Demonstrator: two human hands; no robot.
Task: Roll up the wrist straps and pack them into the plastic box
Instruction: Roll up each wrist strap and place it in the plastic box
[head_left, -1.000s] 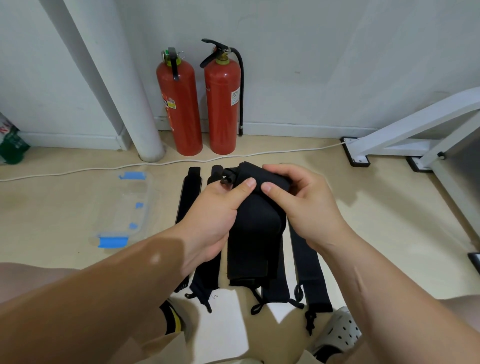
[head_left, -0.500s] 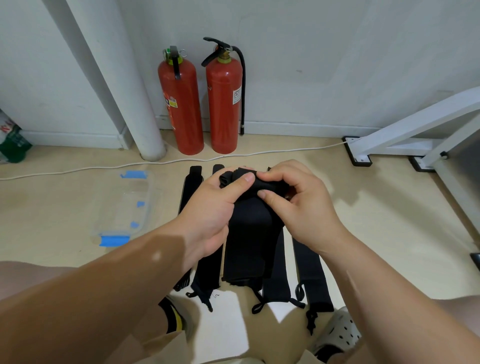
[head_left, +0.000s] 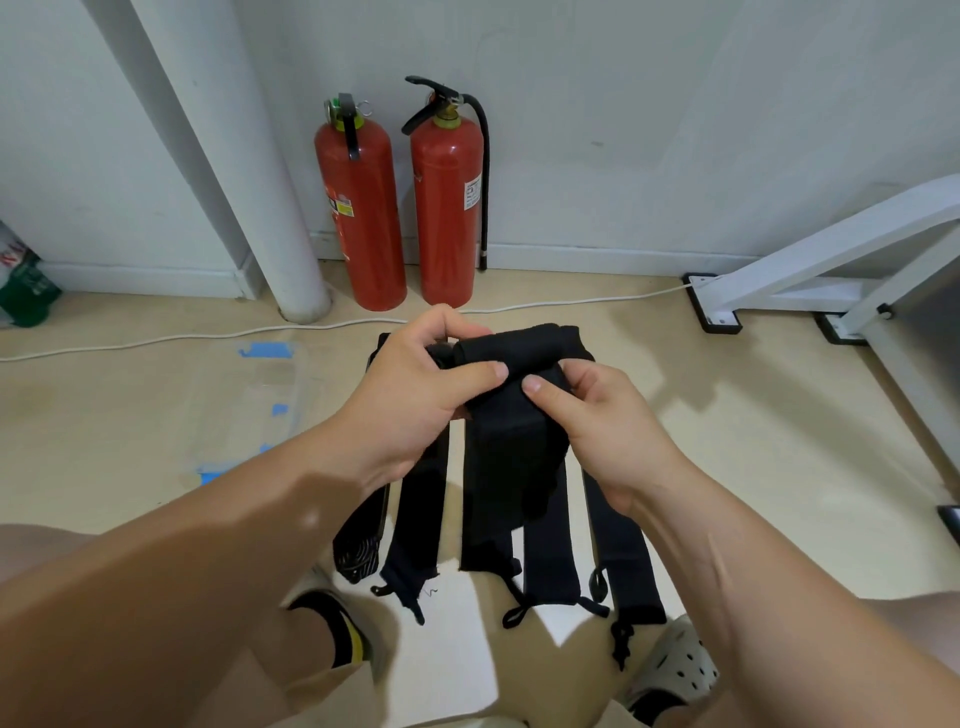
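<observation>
A black wrist strap (head_left: 511, 441) is lifted above the floor, its top end wound into a small roll and its tail hanging down. My left hand (head_left: 415, 395) pinches the roll's left end, thumb on the front. My right hand (head_left: 597, 421) grips the strap just under the roll. Several other black wrist straps (head_left: 550, 551) lie flat side by side on the floor beneath. The clear plastic box (head_left: 249, 410) with blue clips sits on the floor to the left, partly hidden by my left forearm.
Two red fire extinguishers (head_left: 402, 208) stand against the back wall beside a white pipe (head_left: 249, 208). A white cable (head_left: 208, 335) runs across the floor. A white frame leg (head_left: 810, 260) stands at right. My feet (head_left: 670, 670) and knees fill the bottom edge.
The roll at the strap's top has grown thicker and turned further over. Both hands shifted slightly while winding, and the hanging tail has shortened a little.
</observation>
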